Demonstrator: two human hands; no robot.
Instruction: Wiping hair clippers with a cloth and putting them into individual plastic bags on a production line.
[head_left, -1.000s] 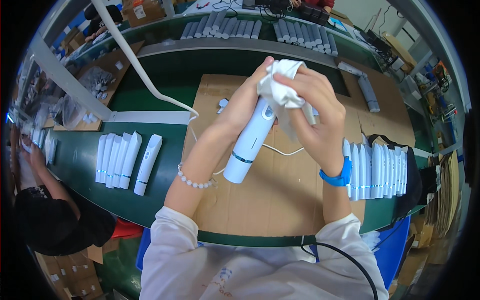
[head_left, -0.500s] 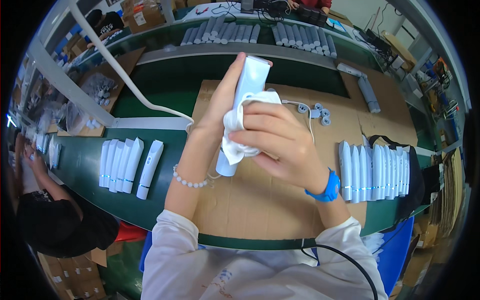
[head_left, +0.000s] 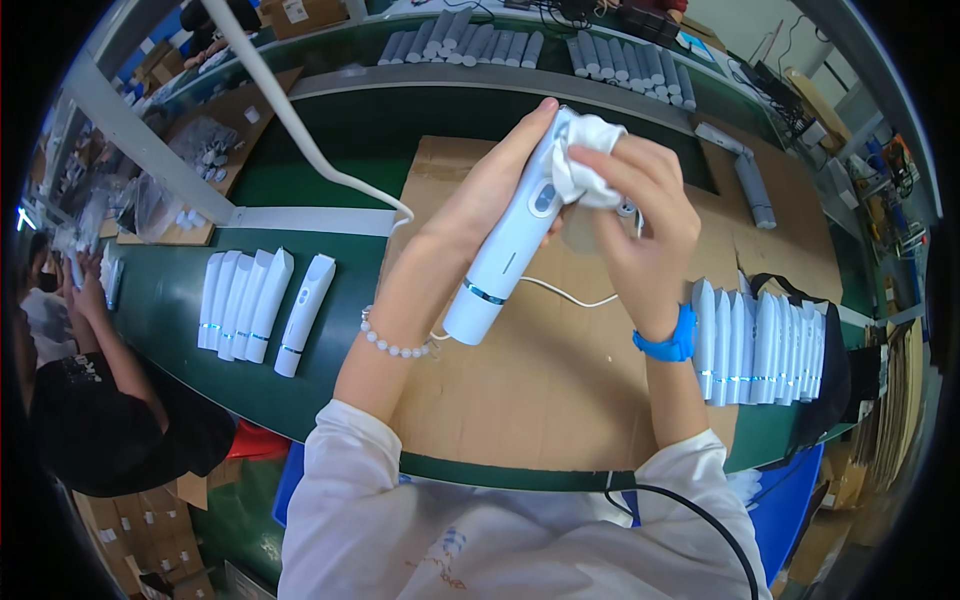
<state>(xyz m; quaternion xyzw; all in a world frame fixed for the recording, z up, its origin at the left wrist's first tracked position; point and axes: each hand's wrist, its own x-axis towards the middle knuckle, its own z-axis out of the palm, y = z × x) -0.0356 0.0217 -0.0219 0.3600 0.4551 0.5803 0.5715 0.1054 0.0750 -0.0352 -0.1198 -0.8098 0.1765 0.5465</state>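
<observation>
My left hand [head_left: 490,195] is wrapped round a pale blue hair clipper [head_left: 500,262], held tilted above the cardboard sheet [head_left: 520,410]. Its oval button panel and shiny blue ring face up. In my right hand [head_left: 655,215] is a bunched white cloth [head_left: 588,160], pressed against the clipper's head end and hiding most of it. Several similar clippers stand in a row [head_left: 240,305] on the left of the green table, with a single clipper [head_left: 305,315] beside them. Another row of clippers [head_left: 760,345] is on the right, near my right wrist.
A white cable [head_left: 565,293] crosses the cardboard. Grey cylinders [head_left: 460,42] lie stacked on the far ledge, with a second stack [head_left: 635,68] to the right. A bent white tube [head_left: 300,140] reaches in from the upper left. Another person [head_left: 100,400] works at the far left.
The clipper has turned and moved slightly right, so its button panel and ring now show. My right hand with the cloth has moved up and right, from its middle to its head.
</observation>
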